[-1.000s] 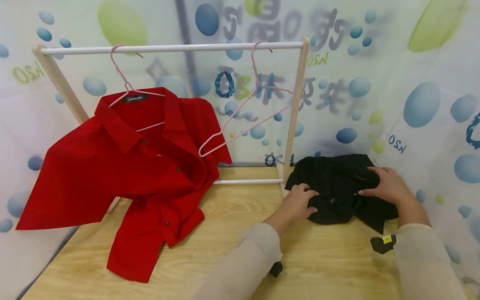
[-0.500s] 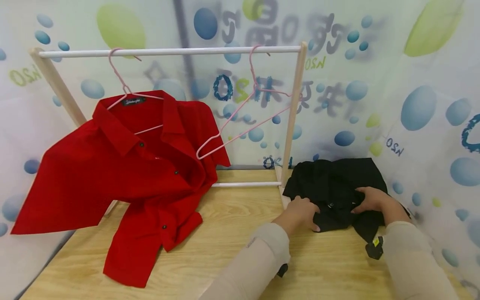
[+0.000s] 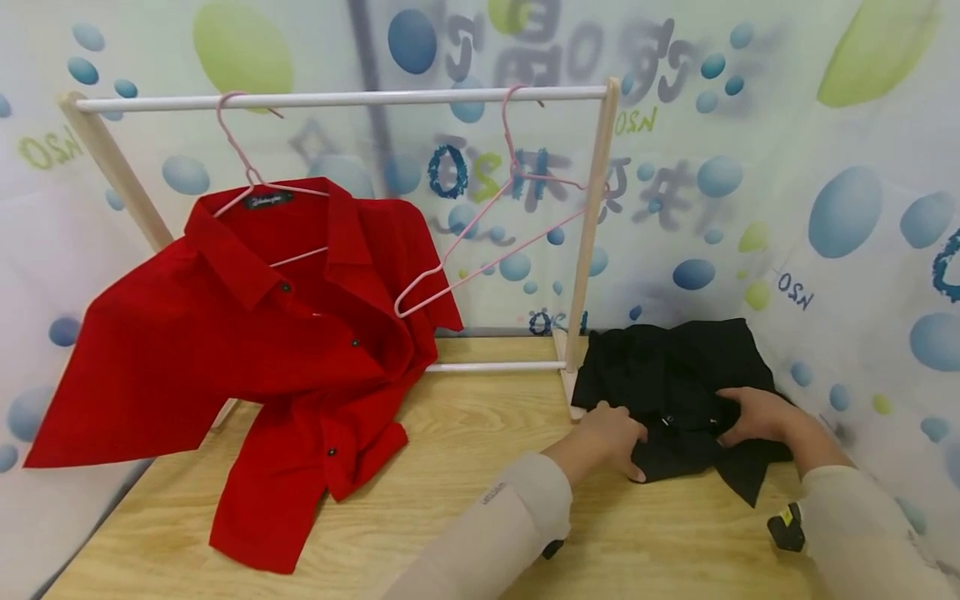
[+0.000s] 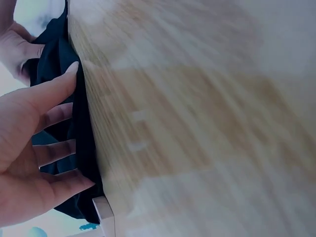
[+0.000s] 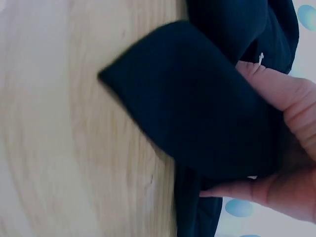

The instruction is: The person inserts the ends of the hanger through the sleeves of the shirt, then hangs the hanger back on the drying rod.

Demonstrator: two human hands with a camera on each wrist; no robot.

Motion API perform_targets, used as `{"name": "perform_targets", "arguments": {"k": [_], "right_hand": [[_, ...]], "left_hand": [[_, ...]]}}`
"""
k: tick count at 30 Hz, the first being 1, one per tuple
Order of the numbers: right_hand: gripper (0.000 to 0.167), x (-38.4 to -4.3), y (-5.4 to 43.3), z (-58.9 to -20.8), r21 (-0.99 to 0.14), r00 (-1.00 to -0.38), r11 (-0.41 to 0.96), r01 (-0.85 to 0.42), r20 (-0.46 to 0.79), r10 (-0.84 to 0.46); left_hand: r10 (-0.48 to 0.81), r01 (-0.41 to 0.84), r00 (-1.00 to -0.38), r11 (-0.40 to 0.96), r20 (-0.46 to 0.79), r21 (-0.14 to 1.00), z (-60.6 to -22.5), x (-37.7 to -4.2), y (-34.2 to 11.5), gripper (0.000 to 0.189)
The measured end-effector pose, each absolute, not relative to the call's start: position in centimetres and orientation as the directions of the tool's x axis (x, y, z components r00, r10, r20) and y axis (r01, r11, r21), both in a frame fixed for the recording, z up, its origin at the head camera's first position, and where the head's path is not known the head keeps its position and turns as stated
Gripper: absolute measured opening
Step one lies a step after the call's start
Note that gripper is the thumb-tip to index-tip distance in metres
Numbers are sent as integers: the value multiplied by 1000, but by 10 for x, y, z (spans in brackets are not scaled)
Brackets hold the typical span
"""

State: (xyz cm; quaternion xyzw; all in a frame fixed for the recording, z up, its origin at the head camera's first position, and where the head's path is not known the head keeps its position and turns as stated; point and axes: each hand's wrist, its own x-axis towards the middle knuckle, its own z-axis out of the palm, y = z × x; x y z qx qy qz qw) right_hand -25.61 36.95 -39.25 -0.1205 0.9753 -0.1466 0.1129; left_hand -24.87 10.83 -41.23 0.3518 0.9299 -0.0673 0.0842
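At the far left, a white wall covering printed with blue and green ovals runs down beside the rack and carries on behind it, bearing lettering that reads backwards in places. The rack has a white rail and pale wooden posts, and stands on a tabletop of light, wood-grained finish that spreads out in front of it. Under the left half of the rail hangs a red shirt, short-sleeved and dark-buttoned, on a pink hanger; its lower end drops over the tabletop before the rack. Near the rack's right post a second pink hanger hangs bare and angled.

Just right of the rack's right foot, the black garment lies crumpled on the tabletop. The left hand, coming from a beige sleeve, is at the garment edge nearest the rack, thumb and fingers spread and relaxed, fingertips against the cloth. Farther from the rack, the right hand sits on the garment's other side, thumb and a finger apart; a pointed flap covers the space between, so I cannot tell whether it grips. A black device with a yellow mark shows by that wrist.
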Motion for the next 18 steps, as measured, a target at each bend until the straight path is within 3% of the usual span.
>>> {"name": "perform_targets", "arguments": {"k": [18], "right_hand": [[84, -232, 356, -397, -342, -915, 888, -307, -150, -374]], "left_hand": [[752, 778, -621, 625, -220, -58, -416, -229, 89, 58]]}}
